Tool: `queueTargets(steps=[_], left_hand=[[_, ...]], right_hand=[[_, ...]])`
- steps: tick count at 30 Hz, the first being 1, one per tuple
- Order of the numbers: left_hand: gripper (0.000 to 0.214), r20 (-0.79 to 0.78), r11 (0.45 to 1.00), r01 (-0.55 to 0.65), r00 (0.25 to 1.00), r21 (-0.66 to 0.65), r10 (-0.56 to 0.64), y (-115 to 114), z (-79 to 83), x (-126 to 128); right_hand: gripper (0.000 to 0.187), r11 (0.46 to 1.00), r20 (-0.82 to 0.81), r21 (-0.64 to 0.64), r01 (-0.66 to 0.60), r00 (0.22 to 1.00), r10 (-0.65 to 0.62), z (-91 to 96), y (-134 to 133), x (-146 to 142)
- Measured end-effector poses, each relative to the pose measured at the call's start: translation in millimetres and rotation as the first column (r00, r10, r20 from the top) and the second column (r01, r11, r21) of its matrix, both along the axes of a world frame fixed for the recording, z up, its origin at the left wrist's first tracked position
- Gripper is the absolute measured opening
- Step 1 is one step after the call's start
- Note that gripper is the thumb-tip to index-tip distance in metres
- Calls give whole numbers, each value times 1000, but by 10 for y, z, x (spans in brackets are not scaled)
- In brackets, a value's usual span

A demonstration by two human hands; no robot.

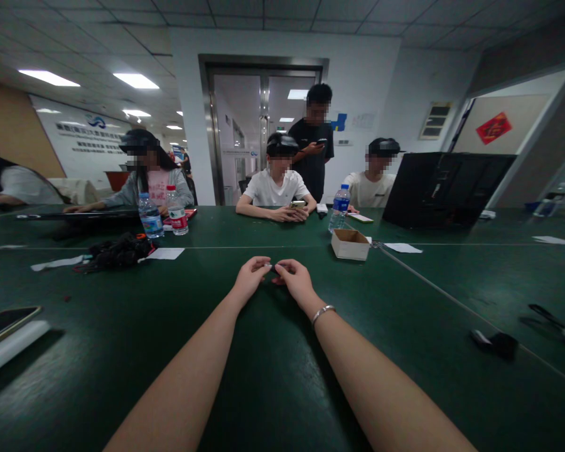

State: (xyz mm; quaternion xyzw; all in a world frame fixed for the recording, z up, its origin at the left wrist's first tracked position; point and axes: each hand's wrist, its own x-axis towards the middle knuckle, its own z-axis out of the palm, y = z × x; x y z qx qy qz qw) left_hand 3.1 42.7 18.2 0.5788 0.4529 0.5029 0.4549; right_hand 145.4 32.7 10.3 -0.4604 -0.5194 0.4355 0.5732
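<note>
My left hand (pixel 250 275) and my right hand (pixel 295 279) meet over the middle of the dark green table (pixel 273 376). Both have their fingers curled in a pinch around a small dark object (pixel 275 270) held between them; it is too small to name. A silver bracelet (pixel 322 312) circles my right wrist. Both forearms stretch forward from the near edge.
A small open cardboard box (pixel 351 243) stands beyond my hands at the right. A dark tangled heap (pixel 117 251), papers and two water bottles (pixel 150 216) lie to the left; a phone (pixel 9 320) at the near left. Several people sit opposite. A black case (pixel 445 188) sits far right.
</note>
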Motion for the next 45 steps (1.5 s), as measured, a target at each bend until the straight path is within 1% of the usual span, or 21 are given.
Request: queueTargets(steps=[3, 4, 6, 8, 9, 11, 14, 16, 18, 21, 24, 27, 31, 37, 42, 45], left_hand=[[31, -25, 997, -27, 999, -68, 25, -5, -2, 13], [31, -40, 998, -25, 999, -64, 23, -6, -5, 15], [29, -48, 1000, -15, 999, -10, 14, -10, -10, 18], [30, -16, 999, -15, 1000, 36, 16, -11, -11, 22], [32, 2, 999, -23, 1000, 35, 23, -9, -10, 25], [32, 12, 999, -53, 999, -9, 53, -1, -12, 28], [30, -52, 997, -59, 997, -52, 56, 6, -16, 29], [27, -77, 999, -31, 997, -24, 29, -1, -12, 27], [23, -62, 1000, -10, 998, 17, 11, -16, 0, 26], [28, -31, 1000, -22, 999, 23, 22, -26, 7, 30], [33, -61, 998, -57, 997, -18, 56, 7, -34, 28], [33, -114, 998, -55, 992, -13, 53, 64, -104, 13], [27, -56, 999, -31, 998, 23, 32, 93, -141, -2], [20, -1, 999, -23, 1000, 28, 23, 29, -63, 24], [24, 22, 997, -70, 997, -34, 71, 25, -38, 44], [27, 11, 996, -79, 997, -34, 79, 37, -46, 41]], right_hand=[[30, 1000, 20, 8, -17, 1000, 16, -7, 2, -3], [30, 1000, 22, 8, -16, 1000, 15, -8, 3, -4], [30, 1000, 16, 7, -5, 1000, 5, -6, 5, -7], [29, 1000, 1, 4, 6, 1000, -6, 0, 5, -11], [29, 1000, -4, 0, 7, 1000, -7, 4, 3, -13], [27, 1000, 1, -9, 3, 1000, -3, 14, -5, -17], [27, 1000, 14, -1, 0, 1000, 0, 30, -27, -21], [28, 1000, 13, 11, -3, 1000, 3, 42, -40, -19], [30, 1000, 8, 14, -5, 1000, 5, 51, -48, -17], [30, 1000, -4, 1, -6, 1000, 6, 58, -49, -15], [30, 1000, -12, -9, -12, 1000, 12, 57, -46, -17], [31, 999, -38, -22, -34, 999, 34, 52, -47, -16], [36, 997, -81, -37, -68, 995, 65, 35, -38, -10], [34, 998, -85, -39, -48, 995, 45, 6, -8, -16], [35, 999, -76, -23, -43, 996, 42, 6, -13, -22], [34, 999, -74, -15, -37, 997, 36, 15, -21, -25]])
